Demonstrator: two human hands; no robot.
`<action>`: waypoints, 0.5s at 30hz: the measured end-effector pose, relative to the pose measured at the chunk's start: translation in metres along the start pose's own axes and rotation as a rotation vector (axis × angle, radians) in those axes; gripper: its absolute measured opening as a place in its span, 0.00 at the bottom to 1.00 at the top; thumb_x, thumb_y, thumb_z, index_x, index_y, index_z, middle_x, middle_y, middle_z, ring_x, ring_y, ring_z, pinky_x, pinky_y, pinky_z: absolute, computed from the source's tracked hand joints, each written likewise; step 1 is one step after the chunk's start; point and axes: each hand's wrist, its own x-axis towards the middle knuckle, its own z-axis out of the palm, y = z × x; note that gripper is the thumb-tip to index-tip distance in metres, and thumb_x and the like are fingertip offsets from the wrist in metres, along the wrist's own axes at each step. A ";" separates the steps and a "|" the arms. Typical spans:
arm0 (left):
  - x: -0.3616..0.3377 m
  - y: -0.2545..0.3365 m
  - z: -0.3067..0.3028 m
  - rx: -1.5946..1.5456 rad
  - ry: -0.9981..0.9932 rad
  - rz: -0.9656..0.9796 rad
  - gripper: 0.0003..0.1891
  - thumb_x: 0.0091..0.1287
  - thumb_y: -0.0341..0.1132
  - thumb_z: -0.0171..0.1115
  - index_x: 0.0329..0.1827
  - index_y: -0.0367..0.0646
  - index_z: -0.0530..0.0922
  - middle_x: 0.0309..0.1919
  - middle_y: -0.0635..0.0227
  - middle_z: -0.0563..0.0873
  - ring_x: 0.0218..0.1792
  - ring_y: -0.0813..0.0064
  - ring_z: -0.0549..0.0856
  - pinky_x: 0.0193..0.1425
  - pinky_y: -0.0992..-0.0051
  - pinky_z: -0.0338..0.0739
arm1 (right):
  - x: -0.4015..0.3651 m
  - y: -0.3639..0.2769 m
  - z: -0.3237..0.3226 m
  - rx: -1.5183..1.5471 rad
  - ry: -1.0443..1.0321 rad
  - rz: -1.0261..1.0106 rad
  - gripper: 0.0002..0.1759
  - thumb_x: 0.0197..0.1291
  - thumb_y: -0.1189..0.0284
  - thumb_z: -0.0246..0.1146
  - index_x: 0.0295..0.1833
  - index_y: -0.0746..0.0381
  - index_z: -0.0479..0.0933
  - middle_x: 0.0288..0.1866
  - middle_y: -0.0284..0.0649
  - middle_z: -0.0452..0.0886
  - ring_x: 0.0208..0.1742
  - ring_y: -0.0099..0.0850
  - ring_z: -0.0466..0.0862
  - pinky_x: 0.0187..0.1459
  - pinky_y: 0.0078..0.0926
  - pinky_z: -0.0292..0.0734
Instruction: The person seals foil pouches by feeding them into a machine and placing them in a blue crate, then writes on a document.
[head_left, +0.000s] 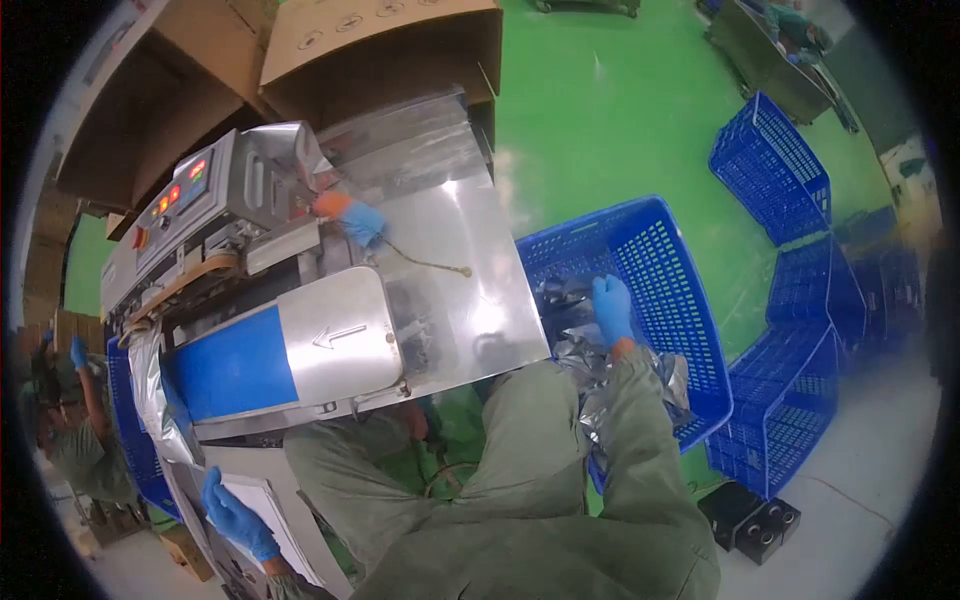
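Observation:
My right hand [612, 308], in a blue glove, reaches into a blue basket [690, 350] on the right, its fingers closed at the silver foil bags [590, 365]; what they grip is too small to tell. At the lower left my left hand [238, 515], also gloved in blue, is beside a white sheet [275, 530], with its fingers partly spread and nothing visible in them. Between them stands a sealing machine [220, 190] with lit red digits and a blue-and-silver plate [335, 330]. Silver foil [160, 385] hangs at the machine's left end.
Large cardboard boxes [375, 50] stand behind the machine. An orange-and-blue bundle [352, 216] with a cord lies on the metal table [470, 290]. More blue baskets [770, 170] are at the right, with a black box [765, 525] below. A co-worker [90, 440] is at the far left.

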 end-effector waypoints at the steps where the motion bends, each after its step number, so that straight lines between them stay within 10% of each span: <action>1: -0.005 0.005 0.008 -0.052 -0.014 0.120 0.16 0.74 0.33 0.46 0.54 0.31 0.76 0.51 0.55 0.81 0.53 0.63 0.79 0.61 0.68 0.70 | -0.002 -0.024 -0.025 0.247 -0.019 0.022 0.17 0.60 0.64 0.55 0.34 0.69 0.76 0.29 0.49 0.80 0.31 0.41 0.79 0.36 0.38 0.72; 5: -0.025 0.084 0.055 -0.412 -0.164 0.503 0.11 0.61 0.21 0.52 0.44 0.33 0.81 0.43 0.56 0.84 0.47 0.59 0.82 0.53 0.65 0.75 | -0.022 -0.120 -0.147 0.610 -0.039 -0.087 0.13 0.62 0.68 0.57 0.33 0.67 0.78 0.27 0.30 0.76 0.28 0.17 0.73 0.29 0.21 0.68; 15: -0.049 0.312 0.143 -0.952 -0.879 0.659 0.22 0.64 0.38 0.62 0.59 0.40 0.72 0.56 0.56 0.77 0.56 0.61 0.78 0.59 0.69 0.72 | -0.083 -0.246 -0.275 1.146 -0.014 -0.239 0.12 0.63 0.66 0.59 0.38 0.66 0.80 0.30 0.30 0.79 0.30 0.18 0.76 0.33 0.18 0.69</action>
